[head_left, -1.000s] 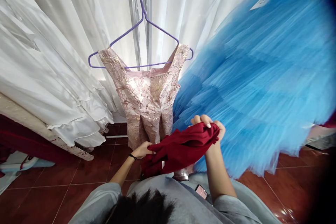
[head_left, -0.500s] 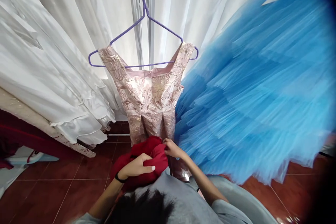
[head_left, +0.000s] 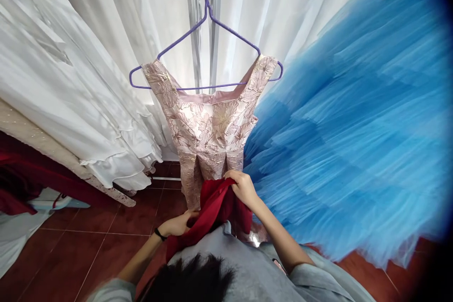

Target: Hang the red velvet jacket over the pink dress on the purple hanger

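Red cloth (head_left: 212,212) is stretched between my two hands in front of my body; what kind of garment it is, I cannot tell. My right hand (head_left: 242,188) pinches its upper edge, raised a little. Lower and to the left, my left hand (head_left: 179,224) with a dark band at the wrist grips the other side, its fingertips tucked into the folds. Just beyond hangs a pink and gold floral brocade dress (head_left: 215,122) on a purple hanger (head_left: 184,36), its lower part hidden behind the red cloth.
A full blue tulle skirt (head_left: 339,151) fills the right side. White gowns (head_left: 95,118) hang at the left, above dark red fabric (head_left: 53,170). White curtains (head_left: 244,4) and a metal upright stand behind the dress. Red tiles (head_left: 88,255) cover the floor.
The bunched red cloth has been spread out. My right hand has risen with its edge, while my left hand has moved out to the left. The view has shifted slightly.
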Demonstrator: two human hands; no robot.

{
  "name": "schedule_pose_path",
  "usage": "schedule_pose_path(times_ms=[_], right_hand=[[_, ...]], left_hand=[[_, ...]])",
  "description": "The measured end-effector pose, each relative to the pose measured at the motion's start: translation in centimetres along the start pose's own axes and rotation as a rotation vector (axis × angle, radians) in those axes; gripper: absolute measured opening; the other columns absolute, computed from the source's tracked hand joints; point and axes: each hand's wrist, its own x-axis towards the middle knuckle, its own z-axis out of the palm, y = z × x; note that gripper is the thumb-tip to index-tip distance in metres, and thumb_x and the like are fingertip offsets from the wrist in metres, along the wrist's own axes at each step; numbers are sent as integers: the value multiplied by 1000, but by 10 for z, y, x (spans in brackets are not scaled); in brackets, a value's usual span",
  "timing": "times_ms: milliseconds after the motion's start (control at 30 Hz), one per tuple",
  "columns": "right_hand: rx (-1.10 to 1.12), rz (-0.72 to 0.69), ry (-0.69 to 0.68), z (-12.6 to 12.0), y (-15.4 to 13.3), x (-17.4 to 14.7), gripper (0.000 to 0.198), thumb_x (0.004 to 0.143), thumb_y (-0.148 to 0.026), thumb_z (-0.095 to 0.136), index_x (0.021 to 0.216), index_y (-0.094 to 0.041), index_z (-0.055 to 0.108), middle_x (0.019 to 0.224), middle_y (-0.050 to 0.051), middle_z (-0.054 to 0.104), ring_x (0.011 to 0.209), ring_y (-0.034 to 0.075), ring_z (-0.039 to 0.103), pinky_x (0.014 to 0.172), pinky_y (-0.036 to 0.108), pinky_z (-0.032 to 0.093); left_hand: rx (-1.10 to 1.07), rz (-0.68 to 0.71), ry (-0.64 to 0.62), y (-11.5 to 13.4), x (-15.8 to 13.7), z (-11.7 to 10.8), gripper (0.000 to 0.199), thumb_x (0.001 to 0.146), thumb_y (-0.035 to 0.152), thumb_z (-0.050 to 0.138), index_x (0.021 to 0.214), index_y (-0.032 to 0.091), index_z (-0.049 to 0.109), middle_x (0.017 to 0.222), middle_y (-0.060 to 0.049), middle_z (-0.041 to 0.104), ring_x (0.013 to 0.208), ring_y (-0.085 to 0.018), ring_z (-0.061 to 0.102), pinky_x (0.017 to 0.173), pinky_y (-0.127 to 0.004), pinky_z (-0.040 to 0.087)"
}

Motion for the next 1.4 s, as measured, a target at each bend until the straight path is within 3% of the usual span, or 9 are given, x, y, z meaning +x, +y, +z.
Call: schedule_pose_path(times_ms=[267, 467, 733, 833, 933, 1033, 1133, 1300, 1400], right_hand=[[-46, -43, 336, -82, -5, 30, 27, 63, -7, 42, 69, -21, 64, 81, 5, 73, 80, 20, 65, 76, 31, 49], [-17, -21, 378, -119, 1, 43, 33, 55, -12, 38, 66, -20, 67, 72, 2, 73, 69, 17, 68, 68, 27, 51], [-79, 57, 681, -139, 6, 54, 29, 59, -17, 41, 67, -20, 69, 70, 2, 72, 68, 18, 65, 67, 29, 49], [-21, 162, 486, -140, 24, 48, 29, 51, -19, 40, 63, -19, 66, 65, 2, 70, 65, 18, 63, 64, 29, 48], [113, 215, 315, -130, 27, 42, 35, 53, -18, 43, 74, -17, 70, 74, 4, 71, 65, 17, 61, 62, 27, 47], [324, 126, 88, -98, 5, 40, 63, 60, -16, 53, 122, -19, 66, 118, 8, 68, 61, 11, 55, 57, 24, 45], [440, 16, -138, -39, -24, 46, 91, 60, -23, 76, 145, -23, 46, 147, 13, 50, 86, 18, 64, 76, 30, 54], [596, 112, -128, 15, -20, 56, 22, 73, -37, 71, 78, -15, 70, 78, 5, 70, 74, 20, 62, 70, 31, 52], [672, 222, 40, -32, 6, 44, 16, 70, -31, 72, 66, -16, 68, 65, 0, 67, 63, 18, 60, 63, 30, 51]], left_hand=[[522, 432, 828, 89, -21, -90, 13, 84, 29, 60, 77, 20, 66, 97, -7, 73, 109, -26, 63, 120, -53, 24], [781, 27, 383, 115, -19, -106, 20, 84, 38, 66, 76, 20, 64, 76, -6, 70, 76, -25, 66, 81, -37, 48], [905, 191, 913, 147, -33, -160, 11, 82, 22, 53, 87, 20, 63, 90, -8, 69, 91, -26, 64, 87, -35, 43], [775, -28, 785, 142, -36, -156, 11, 85, 30, 52, 80, 22, 58, 77, -4, 67, 77, -24, 63, 70, -30, 39], [657, -156, 1021, 144, -33, -149, 9, 84, 29, 49, 84, 23, 55, 71, -2, 62, 73, -23, 61, 63, -28, 33], [397, 46, 1102, 161, -19, -135, 11, 80, 30, 52, 87, 21, 54, 75, -2, 63, 76, -22, 60, 70, -29, 39], [97, 257, 840, 183, 2, -107, 12, 75, 26, 54, 85, 19, 55, 85, -3, 66, 83, -21, 61, 78, -31, 46], [50, 342, 321, 194, 4, -98, 31, 78, 26, 66, 107, 19, 60, 101, -6, 68, 92, -21, 64, 86, -33, 52], [-36, 488, 687, 176, -1, -148, 47, 82, 39, 69, 123, 22, 52, 122, -12, 63, 110, -24, 64, 100, -40, 51]])
